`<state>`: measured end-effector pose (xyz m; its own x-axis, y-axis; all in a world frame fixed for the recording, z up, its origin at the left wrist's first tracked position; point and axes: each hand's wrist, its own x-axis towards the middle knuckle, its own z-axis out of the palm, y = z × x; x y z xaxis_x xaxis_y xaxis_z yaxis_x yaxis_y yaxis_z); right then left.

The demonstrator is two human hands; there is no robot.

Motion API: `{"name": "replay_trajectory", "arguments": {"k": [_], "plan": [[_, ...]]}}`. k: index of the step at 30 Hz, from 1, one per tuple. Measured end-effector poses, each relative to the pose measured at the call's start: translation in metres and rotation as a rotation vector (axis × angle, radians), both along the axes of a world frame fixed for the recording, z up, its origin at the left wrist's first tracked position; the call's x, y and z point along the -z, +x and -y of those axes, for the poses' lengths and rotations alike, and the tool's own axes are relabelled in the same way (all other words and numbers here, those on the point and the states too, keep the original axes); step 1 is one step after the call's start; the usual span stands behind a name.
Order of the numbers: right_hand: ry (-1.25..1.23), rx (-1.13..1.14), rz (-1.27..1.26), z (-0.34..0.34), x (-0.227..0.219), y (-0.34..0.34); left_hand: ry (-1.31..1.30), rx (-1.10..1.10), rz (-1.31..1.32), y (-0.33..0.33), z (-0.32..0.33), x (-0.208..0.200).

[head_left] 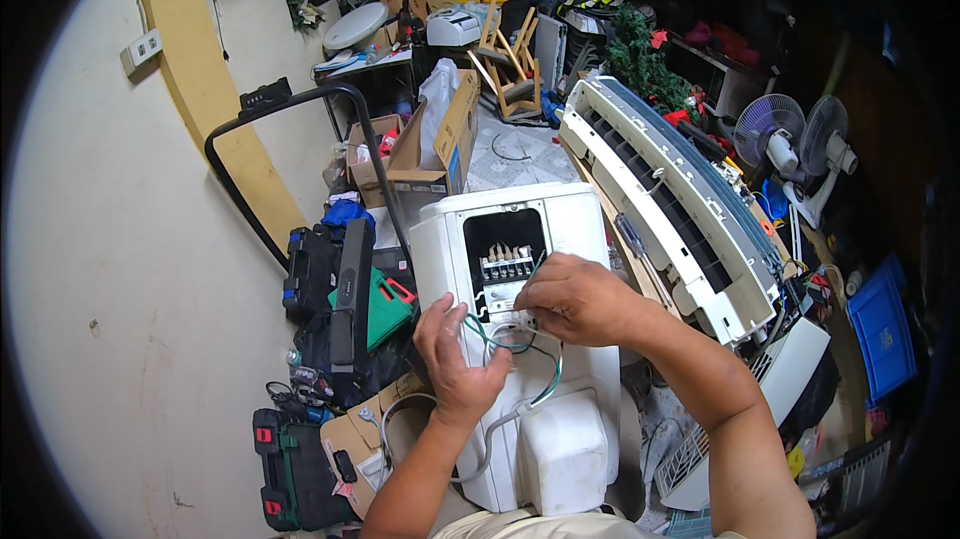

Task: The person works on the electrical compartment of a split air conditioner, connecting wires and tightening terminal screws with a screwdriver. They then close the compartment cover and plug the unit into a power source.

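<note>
A white air-conditioner outdoor unit stands in front of me, with an opening in its casing. Inside the opening sits a terminal block with several wires along its top. My right hand is pinched closed at the right side of the block, on what looks like a thin wire; its fingers partly hide the spot. Spread at the opening's lower left, my left hand rests against the casing, thumb beside the loose wires. Green and white wires loop between my hands from a grey cable.
A long indoor air-conditioner body lies at the right with a screwdriver beside it. Tool cases and an open cardboard box are at the left. Two fans and a blue bin stand farther right.
</note>
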<state>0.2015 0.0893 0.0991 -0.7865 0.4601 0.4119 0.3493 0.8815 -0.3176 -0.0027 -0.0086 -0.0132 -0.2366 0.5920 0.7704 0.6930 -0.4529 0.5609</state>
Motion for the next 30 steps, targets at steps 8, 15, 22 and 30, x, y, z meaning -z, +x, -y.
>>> {"name": "replay_trajectory", "arguments": {"k": [8,15,22,30], "plan": [[-0.067,0.042,0.196,0.014,0.004,0.010,-0.184,0.108,0.305,-0.013,0.013,0.010],[-0.113,0.081,0.117,0.025,0.013,0.011,-0.195,-0.026,-0.171,0.002,0.045,-0.004],[0.003,-0.032,-0.056,0.038,-0.007,0.017,-0.173,0.241,-0.141,0.004,0.026,-0.035],[0.084,0.327,-0.124,0.015,-0.022,0.037,0.001,0.139,-0.126,-0.014,-0.002,-0.094]]}}
